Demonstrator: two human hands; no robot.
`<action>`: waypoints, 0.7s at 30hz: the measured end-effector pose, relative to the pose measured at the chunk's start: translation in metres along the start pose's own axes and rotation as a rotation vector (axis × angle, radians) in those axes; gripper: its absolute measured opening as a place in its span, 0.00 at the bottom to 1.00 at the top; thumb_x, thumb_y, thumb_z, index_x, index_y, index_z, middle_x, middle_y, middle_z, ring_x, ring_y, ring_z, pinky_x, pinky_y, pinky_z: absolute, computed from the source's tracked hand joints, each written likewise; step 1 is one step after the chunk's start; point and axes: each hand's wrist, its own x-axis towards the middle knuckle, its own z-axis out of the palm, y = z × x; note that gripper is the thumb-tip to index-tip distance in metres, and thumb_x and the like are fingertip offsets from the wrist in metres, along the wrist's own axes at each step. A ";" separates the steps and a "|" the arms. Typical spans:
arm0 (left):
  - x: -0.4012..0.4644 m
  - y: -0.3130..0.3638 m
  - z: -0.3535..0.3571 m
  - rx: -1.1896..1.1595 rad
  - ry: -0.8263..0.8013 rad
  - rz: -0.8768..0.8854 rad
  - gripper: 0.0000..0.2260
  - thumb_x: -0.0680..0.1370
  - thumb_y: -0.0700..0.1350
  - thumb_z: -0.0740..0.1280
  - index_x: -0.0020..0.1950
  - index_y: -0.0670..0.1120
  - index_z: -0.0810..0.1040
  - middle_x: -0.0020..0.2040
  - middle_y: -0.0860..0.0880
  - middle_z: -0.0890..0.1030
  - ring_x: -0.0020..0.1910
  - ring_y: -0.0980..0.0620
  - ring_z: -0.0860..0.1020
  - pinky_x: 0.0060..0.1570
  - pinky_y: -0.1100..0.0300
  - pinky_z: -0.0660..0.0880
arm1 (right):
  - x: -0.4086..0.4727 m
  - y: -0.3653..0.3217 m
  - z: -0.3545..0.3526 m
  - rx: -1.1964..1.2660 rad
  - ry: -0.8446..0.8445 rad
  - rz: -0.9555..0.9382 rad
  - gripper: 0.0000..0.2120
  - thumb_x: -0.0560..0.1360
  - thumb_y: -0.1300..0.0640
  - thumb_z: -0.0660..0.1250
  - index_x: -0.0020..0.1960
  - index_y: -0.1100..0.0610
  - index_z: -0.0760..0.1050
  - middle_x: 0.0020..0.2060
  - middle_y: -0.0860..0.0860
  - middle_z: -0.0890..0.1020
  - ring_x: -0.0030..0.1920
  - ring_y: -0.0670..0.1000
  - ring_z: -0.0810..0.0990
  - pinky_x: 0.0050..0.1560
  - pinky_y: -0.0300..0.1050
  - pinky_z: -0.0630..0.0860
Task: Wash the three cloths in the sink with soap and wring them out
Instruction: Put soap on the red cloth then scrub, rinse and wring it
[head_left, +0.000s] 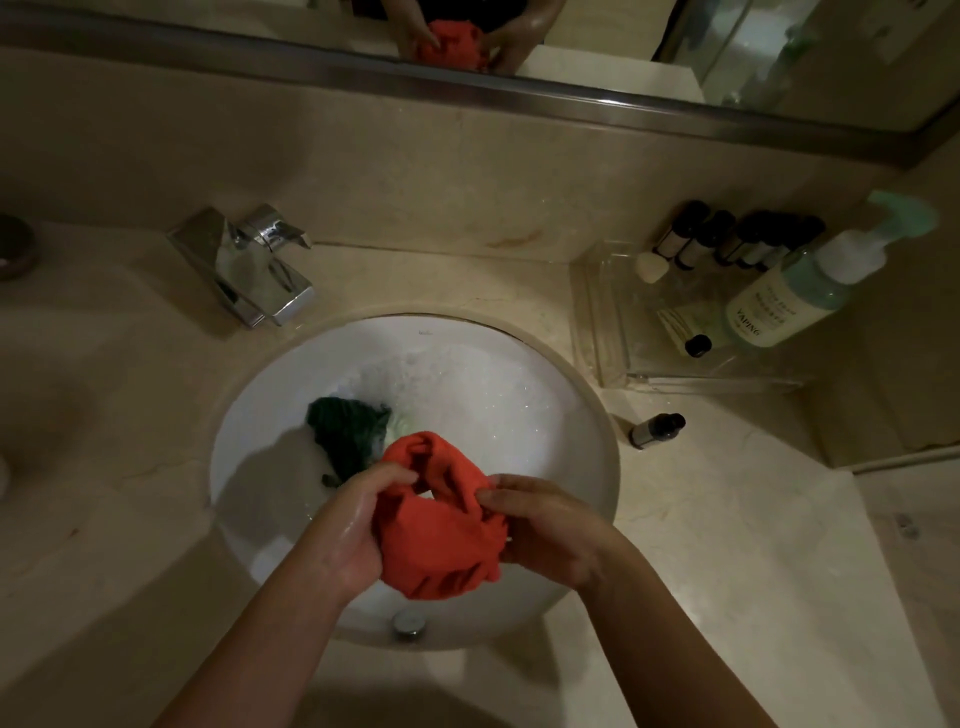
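An orange-red cloth is bunched up above the near half of the round white sink. My left hand grips its left side, fingers curled into the fabric. My right hand grips its right side with thumb and fingers. A dark green cloth lies in the foamy water behind my left hand. A pale patch beside it may be a third cloth, mostly hidden by foam. Suds cover the far half of the basin.
A chrome faucet stands at the sink's back left. A clear tray at right holds small dark bottles and a pump soap bottle. One small dark bottle lies on the counter. A mirror runs along the wall.
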 end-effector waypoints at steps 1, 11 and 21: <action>0.002 -0.001 0.000 -0.026 0.003 -0.017 0.07 0.71 0.41 0.65 0.44 0.44 0.83 0.44 0.42 0.82 0.42 0.45 0.80 0.48 0.52 0.75 | -0.001 -0.001 -0.001 0.031 -0.015 -0.027 0.04 0.75 0.64 0.64 0.49 0.61 0.77 0.40 0.55 0.80 0.40 0.51 0.78 0.44 0.45 0.77; 0.003 -0.010 -0.002 -0.114 -0.015 -0.138 0.20 0.79 0.57 0.60 0.57 0.43 0.82 0.53 0.41 0.84 0.49 0.41 0.83 0.52 0.49 0.75 | 0.001 0.000 0.006 0.128 0.093 -0.210 0.28 0.73 0.50 0.70 0.62 0.71 0.73 0.55 0.68 0.78 0.55 0.62 0.77 0.55 0.55 0.77; 0.000 -0.003 -0.012 -0.287 -0.388 -0.027 0.22 0.69 0.51 0.77 0.59 0.42 0.82 0.59 0.38 0.81 0.56 0.40 0.81 0.54 0.43 0.78 | -0.022 -0.007 0.014 0.415 0.045 -0.125 0.23 0.71 0.48 0.65 0.55 0.65 0.81 0.52 0.63 0.83 0.49 0.59 0.84 0.50 0.52 0.80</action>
